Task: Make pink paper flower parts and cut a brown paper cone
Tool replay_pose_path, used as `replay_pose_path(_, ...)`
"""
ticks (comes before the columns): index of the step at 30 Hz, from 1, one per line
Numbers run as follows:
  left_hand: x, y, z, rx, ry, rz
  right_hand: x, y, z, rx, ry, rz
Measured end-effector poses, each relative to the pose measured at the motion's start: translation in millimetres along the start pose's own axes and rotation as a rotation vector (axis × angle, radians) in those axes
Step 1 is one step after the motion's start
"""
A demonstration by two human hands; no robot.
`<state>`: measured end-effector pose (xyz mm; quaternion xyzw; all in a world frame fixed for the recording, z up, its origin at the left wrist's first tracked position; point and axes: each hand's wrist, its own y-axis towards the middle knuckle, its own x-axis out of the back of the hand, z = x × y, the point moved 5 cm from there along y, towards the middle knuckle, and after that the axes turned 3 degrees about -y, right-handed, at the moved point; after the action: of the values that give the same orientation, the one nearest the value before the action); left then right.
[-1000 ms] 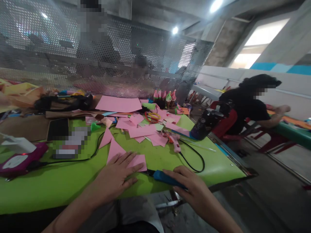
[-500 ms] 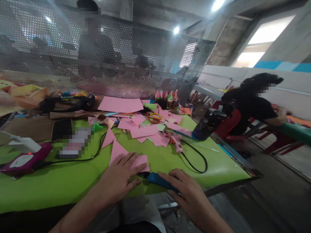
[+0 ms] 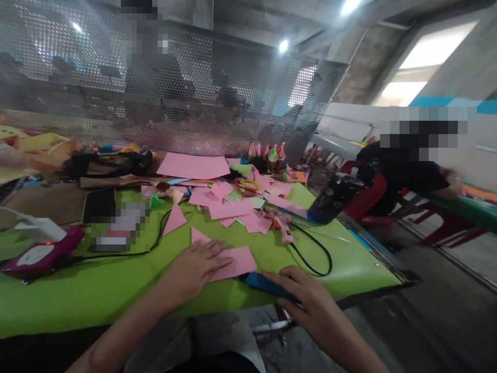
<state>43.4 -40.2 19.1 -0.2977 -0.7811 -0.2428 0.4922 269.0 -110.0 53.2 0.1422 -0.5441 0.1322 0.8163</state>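
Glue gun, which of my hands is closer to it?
Your right hand. It holds the blue handle on the near side of the glue gun; your left hand, flat on pink paper, is farther away, off to the left.

Paper (image 3: 239, 263) is lying beneath the left hand (image 3: 199, 267)
To its right, the right hand (image 3: 305, 295) is holding a tool (image 3: 267, 287); a glue gun (image 3: 285, 231) is lying behind, a bottle (image 3: 333, 198) farther right, a power strip (image 3: 39, 256) at left.

Light: dim overall. Lamps (image 3: 283, 46): glaring, beyond the right hand's (image 3: 306, 298) grip. Window (image 3: 435, 52): bright, farther right. Mesh (image 3: 248, 72): hazy. Edges: stretched.
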Motion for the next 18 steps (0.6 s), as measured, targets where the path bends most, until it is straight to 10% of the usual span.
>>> replay_pose_path(18, -3.6, -5, -3, -0.022, 0.09, 0.02, -9, -5, 18, 0.011, 0.012, 0.013)
